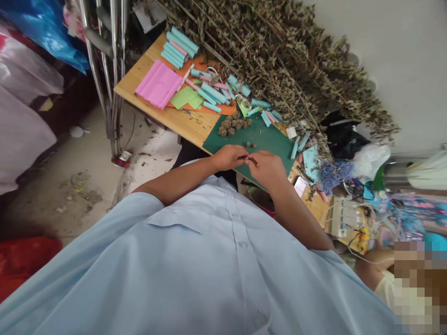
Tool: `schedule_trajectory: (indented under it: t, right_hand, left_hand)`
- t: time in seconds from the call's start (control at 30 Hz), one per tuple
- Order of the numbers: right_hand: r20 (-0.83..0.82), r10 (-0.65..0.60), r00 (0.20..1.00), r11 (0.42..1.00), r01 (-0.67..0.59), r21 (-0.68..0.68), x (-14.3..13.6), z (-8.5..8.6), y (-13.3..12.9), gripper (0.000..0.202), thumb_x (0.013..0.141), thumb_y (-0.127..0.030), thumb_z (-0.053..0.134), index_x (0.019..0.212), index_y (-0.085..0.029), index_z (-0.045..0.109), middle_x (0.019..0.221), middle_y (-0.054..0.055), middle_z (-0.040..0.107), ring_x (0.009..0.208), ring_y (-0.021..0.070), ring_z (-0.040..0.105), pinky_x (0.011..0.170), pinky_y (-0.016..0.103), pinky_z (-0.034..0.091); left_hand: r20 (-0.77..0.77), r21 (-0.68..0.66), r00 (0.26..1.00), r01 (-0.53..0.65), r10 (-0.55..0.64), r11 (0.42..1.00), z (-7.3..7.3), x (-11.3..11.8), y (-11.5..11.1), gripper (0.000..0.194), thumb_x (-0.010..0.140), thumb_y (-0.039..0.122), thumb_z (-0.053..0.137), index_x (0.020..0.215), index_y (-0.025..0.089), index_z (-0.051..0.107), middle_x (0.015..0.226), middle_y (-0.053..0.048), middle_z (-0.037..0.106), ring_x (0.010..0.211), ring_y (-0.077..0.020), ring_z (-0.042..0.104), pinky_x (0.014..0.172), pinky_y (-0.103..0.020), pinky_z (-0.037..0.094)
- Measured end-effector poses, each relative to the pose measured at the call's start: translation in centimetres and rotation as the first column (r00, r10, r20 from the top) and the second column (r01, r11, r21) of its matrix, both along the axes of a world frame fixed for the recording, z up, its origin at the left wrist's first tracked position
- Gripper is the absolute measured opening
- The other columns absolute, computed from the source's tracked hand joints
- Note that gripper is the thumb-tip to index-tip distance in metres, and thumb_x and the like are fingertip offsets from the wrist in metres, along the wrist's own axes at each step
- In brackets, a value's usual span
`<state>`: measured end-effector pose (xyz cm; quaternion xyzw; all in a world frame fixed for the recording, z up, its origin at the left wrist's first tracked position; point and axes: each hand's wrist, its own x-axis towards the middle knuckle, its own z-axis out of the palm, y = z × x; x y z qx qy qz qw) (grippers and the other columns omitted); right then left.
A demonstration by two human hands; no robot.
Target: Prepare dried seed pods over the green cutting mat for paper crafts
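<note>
My left hand (230, 157) and my right hand (266, 168) meet over the near edge of a green mat (275, 142). The fingers of both are pinched together, with a small dark brown bit showing between them, too small to make out. Just beyond the fingertips lie a few small brown clumps (248, 145). A larger heap of round, rough brown clumps (232, 124) sits farther back on the mat.
Rolled blue and pink papers (213, 93), a pink sheet (159, 84) and dried leafy branches (279, 60) cover the wooden table (131, 81). A phone (300, 186) lies right, near a power strip (344, 216). Crutches (113, 70) stand left; another person's arm (372, 270) shows lower right.
</note>
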<state>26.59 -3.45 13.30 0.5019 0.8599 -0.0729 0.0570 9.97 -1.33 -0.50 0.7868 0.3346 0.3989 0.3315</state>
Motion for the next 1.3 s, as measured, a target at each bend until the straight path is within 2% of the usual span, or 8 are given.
schedule_trajectory:
  t: [0.17,0.27,0.5,0.67,0.8,1.07,1.3]
  right_hand:
    - [0.073,-0.002,0.997,0.999,-0.002,0.052,-0.6,0.0,-0.7,0.028,0.099,-0.025,0.051,0.101,-0.015,0.077,0.103,0.017,0.075,0.091,0.0279,0.065,0.076,0.037,0.042]
    - [0.038,0.004,0.999,0.998,-0.006,0.055,-0.4,-0.2,-0.7,0.029,0.1,-0.022,0.048,0.101,-0.015,0.077,0.104,0.017,0.075,0.093,0.028,0.066,0.079,0.037,0.044]
    - [-0.082,0.009,0.997,0.999,-0.012,-0.035,0.5,-0.1,0.4,0.027,0.097,-0.018,0.049,0.098,-0.018,0.076,0.102,0.014,0.077,0.099,0.0284,0.068,0.089,0.038,0.048]
    - [-0.103,-0.051,0.993,0.997,0.045,-0.058,0.4,0.2,0.9,0.022,0.095,-0.02,0.055,0.098,-0.02,0.077,0.099,0.011,0.079,0.093,0.028,0.069,0.086,0.038,0.048]
    - [-0.035,-0.103,0.994,0.994,0.102,-0.041,0.3,0.3,1.0,0.017,0.094,-0.024,0.059,0.096,-0.021,0.076,0.093,0.011,0.078,0.085,0.0273,0.067,0.079,0.037,0.045]
    - [0.089,-0.024,0.996,0.998,0.029,-0.051,-0.1,0.5,1.2,0.016,0.093,-0.019,0.057,0.097,-0.017,0.072,0.096,0.015,0.076,0.089,0.0293,0.067,0.078,0.038,0.041]
    - [0.068,-0.009,0.998,0.997,0.014,-0.081,-0.4,0.6,1.8,0.015,0.093,-0.02,0.06,0.09,-0.019,0.075,0.092,0.011,0.078,0.086,0.0266,0.068,0.076,0.036,0.041]
  left_hand:
    - [-0.031,-0.009,0.999,-0.027,0.027,1.0,-0.1,0.2,0.0,0.018,0.098,0.031,0.064,0.095,0.017,0.075,0.095,-0.007,0.075,0.093,-0.0189,0.07,0.082,-0.028,0.049]
    - [-0.017,-0.006,0.999,-0.029,0.029,1.0,-0.1,0.2,0.0,0.019,0.099,0.032,0.065,0.093,0.017,0.074,0.093,-0.007,0.074,0.091,-0.0186,0.069,0.081,-0.028,0.049]
    - [0.02,0.01,1.0,0.007,-0.007,1.0,-0.2,0.1,0.1,0.027,0.101,0.042,0.064,0.097,0.018,0.076,0.094,-0.007,0.075,0.092,-0.0189,0.07,0.081,-0.028,0.049]
    - [0.028,0.002,1.0,0.01,-0.01,1.0,-0.3,0.1,0.2,0.034,0.103,0.048,0.06,0.098,0.019,0.076,0.093,-0.007,0.075,0.09,-0.0192,0.07,0.079,-0.028,0.048]
    - [0.027,0.004,1.0,0.012,-0.012,1.0,-0.2,0.1,0.2,0.034,0.103,0.048,0.06,0.098,0.018,0.076,0.094,-0.008,0.076,0.09,-0.0187,0.07,0.079,-0.028,0.048]
    - [0.026,0.003,0.999,0.021,-0.021,1.0,-0.2,0.1,0.1,0.028,0.102,0.043,0.063,0.097,0.018,0.076,0.093,-0.008,0.075,0.089,-0.0187,0.07,0.078,-0.028,0.048]
    - [0.035,0.005,0.999,0.032,-0.032,0.999,-0.3,0.1,0.2,0.032,0.103,0.045,0.06,0.099,0.018,0.076,0.092,-0.008,0.075,0.089,-0.0191,0.07,0.079,-0.028,0.049]
